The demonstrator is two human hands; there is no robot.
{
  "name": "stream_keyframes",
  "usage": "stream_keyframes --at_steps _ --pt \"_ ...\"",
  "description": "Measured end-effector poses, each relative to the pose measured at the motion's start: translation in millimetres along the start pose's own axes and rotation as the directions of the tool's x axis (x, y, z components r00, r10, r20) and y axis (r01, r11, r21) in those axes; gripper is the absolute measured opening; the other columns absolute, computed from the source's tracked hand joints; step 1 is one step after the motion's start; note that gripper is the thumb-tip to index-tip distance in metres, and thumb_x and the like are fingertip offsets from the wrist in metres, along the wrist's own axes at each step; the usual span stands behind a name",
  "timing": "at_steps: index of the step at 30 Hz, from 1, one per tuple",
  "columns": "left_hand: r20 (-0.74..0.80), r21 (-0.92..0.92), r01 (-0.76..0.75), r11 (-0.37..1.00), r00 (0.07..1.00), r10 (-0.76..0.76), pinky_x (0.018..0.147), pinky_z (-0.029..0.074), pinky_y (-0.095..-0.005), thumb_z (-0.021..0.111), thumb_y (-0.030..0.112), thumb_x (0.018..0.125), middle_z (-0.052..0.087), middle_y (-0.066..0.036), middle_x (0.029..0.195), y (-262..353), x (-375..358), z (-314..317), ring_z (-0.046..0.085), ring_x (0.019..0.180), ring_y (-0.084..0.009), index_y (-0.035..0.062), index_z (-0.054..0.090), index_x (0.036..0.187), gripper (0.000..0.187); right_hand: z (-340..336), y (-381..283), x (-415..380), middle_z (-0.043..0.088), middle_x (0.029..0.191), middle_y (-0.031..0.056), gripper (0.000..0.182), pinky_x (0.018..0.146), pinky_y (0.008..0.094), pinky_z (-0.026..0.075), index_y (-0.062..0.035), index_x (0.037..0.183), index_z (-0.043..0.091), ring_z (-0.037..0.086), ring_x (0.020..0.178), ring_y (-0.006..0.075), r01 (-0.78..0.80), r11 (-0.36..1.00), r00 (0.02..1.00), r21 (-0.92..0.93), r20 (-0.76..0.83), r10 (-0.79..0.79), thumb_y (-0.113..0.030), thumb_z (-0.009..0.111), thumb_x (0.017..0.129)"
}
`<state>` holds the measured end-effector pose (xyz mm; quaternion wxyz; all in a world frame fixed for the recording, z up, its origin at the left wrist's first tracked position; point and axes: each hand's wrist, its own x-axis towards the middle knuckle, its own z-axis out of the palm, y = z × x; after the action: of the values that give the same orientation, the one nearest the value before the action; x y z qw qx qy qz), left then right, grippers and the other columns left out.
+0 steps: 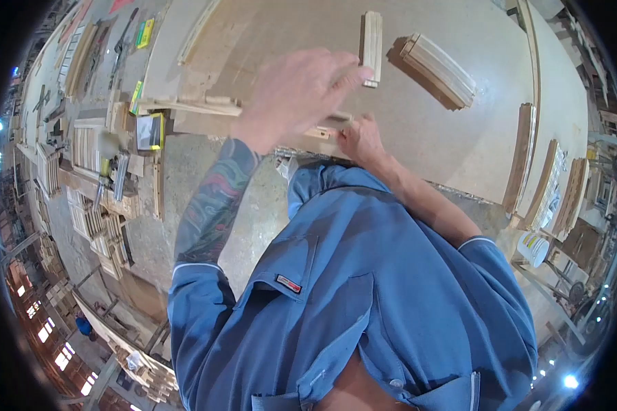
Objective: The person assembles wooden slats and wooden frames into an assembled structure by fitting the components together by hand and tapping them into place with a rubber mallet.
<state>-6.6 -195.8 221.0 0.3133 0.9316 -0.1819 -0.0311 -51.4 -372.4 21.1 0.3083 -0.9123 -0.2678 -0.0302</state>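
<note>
My left hand, on the tattooed arm, is over the near edge of the worktable and blurred; its thumb points right, and its other fingers are too smeared or hidden to read. Under it runs a long pale wooden piece, which comes out left of the wrist. Just right of it, my right hand is closed with fingertips pinched on the right end of a wooden strip. A short bundle of wooden strips lies just beyond my left thumb. Farther right, a thicker stack of strips lies at an angle.
More strip stacks lie along the right side of the worktable. A white bucket stands at the lower right. To the left are a yellow-edged box, a green and yellow box and stacked wooden parts.
</note>
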Motion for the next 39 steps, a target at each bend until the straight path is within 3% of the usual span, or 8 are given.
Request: stream_keyframes --at_steps 5,7,9,15,21,24,31,39 --pt "0.029 0.101 0.029 0.994 0.999 -0.032 0.09 0.049 -0.0454 0.049 0.055 0.095 0.069 -0.015 0.111 0 7 17 0.063 0.104 -0.035 0.0055 0.068 0.114 0.057 -32 21 21 0.07 0.094 0.0162 0.037 0.092 0.0504 0.045 -0.0092 0.114 0.064 0.067 0.093 0.0325 -0.425 0.891 0.862 0.16 0.372 0.344 -0.015 0.068 0.078" --pt "-0.016 0.176 0.036 0.984 0.999 -0.034 0.086 0.05 -0.0457 0.049 0.058 0.094 0.069 -0.015 0.106 1 5 20 0.065 0.1 -0.0347 0.0058 0.07 0.11 0.058 -36 58 48 0.065 0.115 0.0227 0.043 0.1 0.0489 0.044 -0.0052 0.122 0.059 0.062 0.109 0.0354 -0.558 0.795 0.829 0.238 0.218 0.516 -0.019 0.066 0.082" --pt "-0.024 0.185 0.047 0.982 0.999 -0.043 0.084 0.051 -0.0456 0.05 0.058 0.093 0.07 -0.015 0.104 4 6 20 0.065 0.097 -0.0345 0.0052 0.07 0.108 0.059 -8 105 74 0.057 0.128 0.0252 0.052 0.098 0.0455 0.046 -0.0027 0.131 0.05 0.054 0.119 0.0398 -0.466 0.868 0.874 -0.171 -0.239 0.423 -0.021 0.066 0.085" --pt "-0.062 0.223 0.012 0.975 0.998 0.001 0.079 0.052 -0.0443 0.053 0.06 0.091 0.07 -0.015 0.098 4 8 19 0.066 0.09 -0.0335 0.0038 0.071 0.104 0.06 23 118 119 0.052 0.134 0.0245 0.063 0.097 0.0454 0.047 -0.0022 0.134 0.042 0.049 0.123 0.0439 -0.668 0.732 0.744 -0.134 -0.11 0.659 -0.032 0.066 0.084" --pt "-0.037 0.229 0.024 0.973 0.999 -0.016 0.075 0.052 -0.0431 0.053 0.06 0.092 0.07 -0.014 0.094 2 1 18 0.066 0.088 -0.0329 0.0049 0.071 0.101 0.059 2 117 105 0.066 0.081 0.0165 0.027 0.076 0.0429 0.053 0.0015 0.099 0.061 0.068 0.082 0.0315 -0.517 0.853 0.855 0.075 0.0 0.519 -0.02 0.067 0.084" --pt "0.004 0.206 0.078 0.975 0.997 -0.081 0.072 0.052 -0.0427 0.05 0.06 0.093 0.07 -0.014 0.089 -1 9 17 0.066 0.085 -0.0325 0.0063 0.073 0.096 0.058 -58 42 77 0.068 0.088 0.0068 0.023 0.071 0.0275 0.051 0.0 0.098 0.062 0.063 0.079 0.0119 -0.331 0.601 0.843 0.728 -0.06 0.535 -0.022 0.065 0.092" --pt "-0.011 0.225 0.076 0.971 0.997 -0.076 0.069 0.052 -0.043 0.047 0.06 0.094 0.071 -0.013 0.084 2 15 17 0.067 0.082 -0.0331 0.0085 0.074 0.091 0.059 -61 33 11 0.072 0.094 0.0085 0.021 0.076 0.0301 0.053 0.0021 0.107 0.067 0.065 0.084 0.0133 -0.331 0.526 0.941 0.783 0.23 0.25 -0.01 0.069 0.09" --pt "-0.011 0.156 0.065 0.986 0.998 -0.064 0.077 0.052 -0.0436 0.048 0.062 0.092 0.072 -0.014 0.095 2 4 18 0.066 0.091 -0.0341 0.0074 0.074 0.096 0.061 -66 9 -14 0.073 0.094 0.0136 0.018 0.076 0.0347 0.053 -0.0048 0.104 0.071 0.069 0.083 0.026 -0.295 0.842 0.955 0.452 0.176 0.24 -0.014 0.068 0.089"
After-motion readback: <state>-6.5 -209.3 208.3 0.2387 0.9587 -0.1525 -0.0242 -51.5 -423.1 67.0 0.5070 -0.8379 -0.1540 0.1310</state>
